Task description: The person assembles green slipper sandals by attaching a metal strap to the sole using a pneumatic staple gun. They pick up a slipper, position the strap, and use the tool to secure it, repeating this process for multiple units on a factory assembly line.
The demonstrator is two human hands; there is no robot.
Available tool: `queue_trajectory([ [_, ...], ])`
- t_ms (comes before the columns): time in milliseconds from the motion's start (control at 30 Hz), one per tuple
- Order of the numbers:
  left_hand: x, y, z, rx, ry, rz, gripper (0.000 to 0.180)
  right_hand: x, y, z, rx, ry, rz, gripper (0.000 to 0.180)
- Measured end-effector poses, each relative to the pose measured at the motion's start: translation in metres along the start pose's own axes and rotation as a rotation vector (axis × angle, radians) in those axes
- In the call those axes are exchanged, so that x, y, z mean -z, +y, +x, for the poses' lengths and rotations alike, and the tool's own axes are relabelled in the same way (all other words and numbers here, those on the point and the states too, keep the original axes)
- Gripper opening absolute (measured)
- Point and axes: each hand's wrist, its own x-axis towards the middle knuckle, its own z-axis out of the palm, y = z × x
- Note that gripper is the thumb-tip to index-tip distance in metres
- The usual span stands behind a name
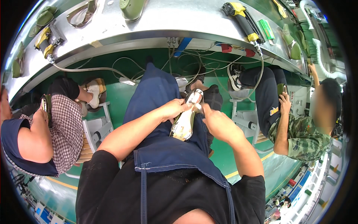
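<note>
Over my lap lies a shoe last [182, 128] with a shiny, pale metallic-looking underside and a strip of green shoe upper [192, 118] along its right side. My left hand [173, 109] is closed around the last near its far end, thumb on top. Against the right edge of the last, my right hand [219, 121] is curled with its fingers closed. A small pale or metallic bit shows at those fingertips, but blur hides what it is. The dark blue apron [156, 87] covers my legs beneath the work.
Ahead runs a metal bench [186, 24] bearing a yellow-black air tool [240, 21], another air tool [45, 43], a green last [131, 9] and a green box [266, 30]. Hoses trail below. One person [56, 127] sits at left, another [298, 130] at right.
</note>
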Motion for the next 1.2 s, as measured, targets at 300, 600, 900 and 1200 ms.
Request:
queue_trajectory([
  [300,-0.002,0.003,-0.006,-0.1,0.021,0.196,0.077,-0.035,0.003,0.023,0.108,0.21,0.004,0.082],
  [600,0.0,-0.012,-0.008,-0.133,-0.073,0.077,0.079,-0.058,0.007,0.015,0.136,0.3,0.064,0.082],
  [900,-0.001,-0.009,-0.013,-0.177,-0.087,0.037,0.076,-0.017,-0.001,0.033,0.186,0.522,0.133,0.07],
  [1200,0.003,-0.022,0.0,-0.141,-0.037,0.084,0.067,-0.013,0.012,0.049,0.049,0.36,-0.11,0.089],
])
